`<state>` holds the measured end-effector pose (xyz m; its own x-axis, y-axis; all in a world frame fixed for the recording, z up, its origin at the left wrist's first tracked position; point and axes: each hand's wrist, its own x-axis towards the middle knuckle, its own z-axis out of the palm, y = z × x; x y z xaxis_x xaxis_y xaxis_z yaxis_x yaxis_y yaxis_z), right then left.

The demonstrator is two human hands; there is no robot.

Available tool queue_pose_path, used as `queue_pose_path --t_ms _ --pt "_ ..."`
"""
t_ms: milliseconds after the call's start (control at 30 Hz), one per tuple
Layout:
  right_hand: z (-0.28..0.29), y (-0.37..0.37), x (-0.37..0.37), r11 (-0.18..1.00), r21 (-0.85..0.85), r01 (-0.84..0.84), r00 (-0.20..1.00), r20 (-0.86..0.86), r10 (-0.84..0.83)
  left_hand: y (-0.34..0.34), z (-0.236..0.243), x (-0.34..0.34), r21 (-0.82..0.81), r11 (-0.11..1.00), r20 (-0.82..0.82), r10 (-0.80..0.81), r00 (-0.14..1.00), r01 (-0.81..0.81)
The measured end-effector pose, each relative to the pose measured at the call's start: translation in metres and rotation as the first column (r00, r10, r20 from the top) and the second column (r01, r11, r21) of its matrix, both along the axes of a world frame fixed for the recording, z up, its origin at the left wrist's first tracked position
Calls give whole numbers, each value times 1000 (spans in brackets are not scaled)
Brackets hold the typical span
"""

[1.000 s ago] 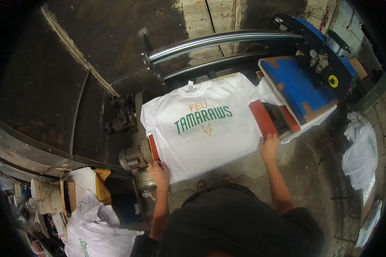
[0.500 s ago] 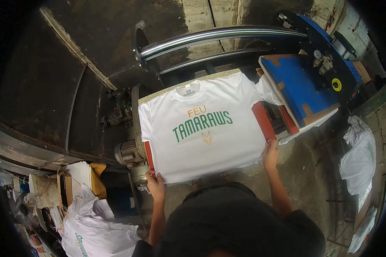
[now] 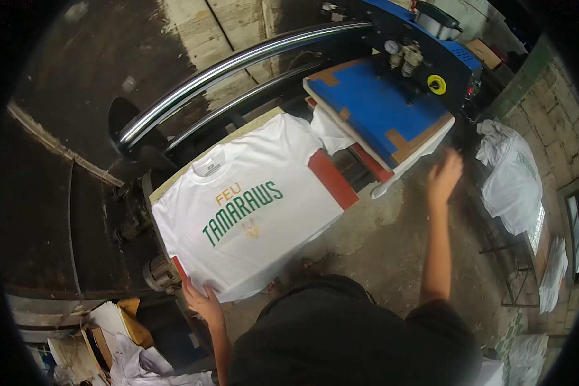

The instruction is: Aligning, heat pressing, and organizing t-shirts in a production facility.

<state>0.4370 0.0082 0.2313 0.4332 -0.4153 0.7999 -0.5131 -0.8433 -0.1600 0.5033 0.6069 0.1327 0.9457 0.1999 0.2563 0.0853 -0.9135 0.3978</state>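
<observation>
A white T-shirt (image 3: 276,219) with yellow and green lettering and a small yellow emblem lies spread over a red-edged platen (image 3: 331,181) of a press. My left hand (image 3: 202,303) rests against the shirt's near left corner, its fingers stretched out and apart. My right hand (image 3: 445,179) is off the shirt, with loosely spread fingers and nothing visible in them. It hovers just beyond the near right corner of a second platen, whose blue top pad (image 3: 383,109) has brown taped corners. White fabric (image 3: 333,132) sticks out from under that pad.
A chrome bar (image 3: 238,74) runs behind the platens to a black-and-blue machine head (image 3: 457,71) with a gauge (image 3: 391,47). White shirts (image 3: 511,180) hang over a rack at right. A motor (image 3: 161,273) sits by the left platen. More white cloth (image 3: 135,360) and cardboard lie lower left.
My right hand has let go of the shirt's near right corner and moved right, toward the blue pad. My left hand has loosened its grip at the left corner. The view has turned right.
</observation>
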Motion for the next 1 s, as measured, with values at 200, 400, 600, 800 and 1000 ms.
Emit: queue_pose_path --t_ms 200,400,600,800,1000 --pt "56 -142 0 973 -75 217 951 -211 -228 -78 -32 36 85 980 -76 -172 982 179" --pt "46 -225 23 971 -85 222 833 -502 -234 -68 -43 24 202 965 -109 -145 983 164" --pt "32 -239 36 968 96 231 895 -410 -172 -18 -43 -9 230 972 -122 78 989 -48" --pt "34 -231 32 989 15 147 896 -425 -127 6 -48 -47 135 976 -120 190 974 -174" --pt "35 -178 29 982 -16 191 875 -450 -177 37 -69 -85 27 968 -102 250 963 -249"
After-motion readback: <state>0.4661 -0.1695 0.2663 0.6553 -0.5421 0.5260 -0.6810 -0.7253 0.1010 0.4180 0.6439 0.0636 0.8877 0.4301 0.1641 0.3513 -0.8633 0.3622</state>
